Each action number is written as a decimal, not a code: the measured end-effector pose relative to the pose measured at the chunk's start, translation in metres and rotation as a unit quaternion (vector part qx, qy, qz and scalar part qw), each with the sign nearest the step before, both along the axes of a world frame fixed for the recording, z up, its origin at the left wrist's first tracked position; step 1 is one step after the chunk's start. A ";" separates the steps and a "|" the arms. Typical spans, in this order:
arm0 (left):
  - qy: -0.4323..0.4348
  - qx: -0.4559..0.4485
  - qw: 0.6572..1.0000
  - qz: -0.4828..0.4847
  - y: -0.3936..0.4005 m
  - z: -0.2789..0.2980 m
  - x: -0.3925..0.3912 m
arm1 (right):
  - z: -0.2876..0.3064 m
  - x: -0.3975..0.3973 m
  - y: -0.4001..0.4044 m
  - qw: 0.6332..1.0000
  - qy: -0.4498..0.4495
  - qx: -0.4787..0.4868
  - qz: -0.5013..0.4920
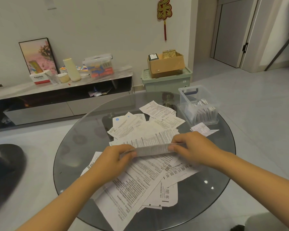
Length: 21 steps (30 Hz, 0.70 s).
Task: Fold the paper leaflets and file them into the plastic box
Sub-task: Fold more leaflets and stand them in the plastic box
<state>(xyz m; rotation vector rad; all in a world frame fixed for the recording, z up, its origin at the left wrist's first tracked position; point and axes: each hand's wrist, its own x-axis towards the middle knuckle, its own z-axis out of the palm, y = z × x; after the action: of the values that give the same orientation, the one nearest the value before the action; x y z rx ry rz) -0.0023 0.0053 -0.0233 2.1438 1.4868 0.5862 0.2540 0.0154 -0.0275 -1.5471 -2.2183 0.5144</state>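
A long printed leaflet (150, 145) is stretched between both hands above the pile, its near edge turned over into a narrow strip. My left hand (114, 161) pinches the left end of that strip. My right hand (192, 147) pinches the right end. Under them, several loose unfolded leaflets (140, 180) lie spread over the round glass table (73, 155). The clear plastic box (198, 105) stands at the table's far right, with several folded leaflets standing inside it.
A small leaflet (202, 129) lies just in front of the box. Beyond the table are a low cabinet (57, 97) with clutter, and a green bin (167, 80) carrying a cardboard box. A dark chair seat (5, 165) is at the left.
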 end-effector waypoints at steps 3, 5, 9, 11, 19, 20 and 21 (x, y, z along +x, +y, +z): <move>-0.015 0.011 0.999 0.039 0.002 0.000 0.000 | 0.004 -0.002 0.000 0.997 0.056 -0.021 -0.042; -0.030 0.005 0.998 0.062 0.003 -0.001 0.001 | 0.004 -0.004 0.002 0.994 0.087 -0.012 -0.070; -0.041 0.013 0.994 0.105 0.005 -0.005 0.006 | -0.001 -0.007 0.006 0.987 0.131 -0.019 -0.097; -0.012 0.021 0.993 0.120 0.004 -0.005 0.012 | -0.006 -0.009 0.005 0.992 0.089 -0.004 -0.084; 0.188 0.108 0.972 0.090 0.010 -0.024 0.018 | -0.018 -0.027 -0.004 0.987 -0.127 0.078 -0.054; 0.210 0.114 0.968 0.074 0.010 -0.026 0.019 | -0.020 -0.028 -0.003 0.987 -0.135 0.070 -0.055; 0.216 0.102 0.969 0.065 0.011 -0.027 0.020 | -0.022 -0.029 -0.002 0.986 -0.147 0.062 -0.054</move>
<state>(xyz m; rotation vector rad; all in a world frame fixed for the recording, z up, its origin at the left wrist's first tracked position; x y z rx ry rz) 0.0179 0.0162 -0.0505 2.4598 1.8772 0.3382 0.2252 0.0131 -0.0492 -1.7591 -2.3074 0.1180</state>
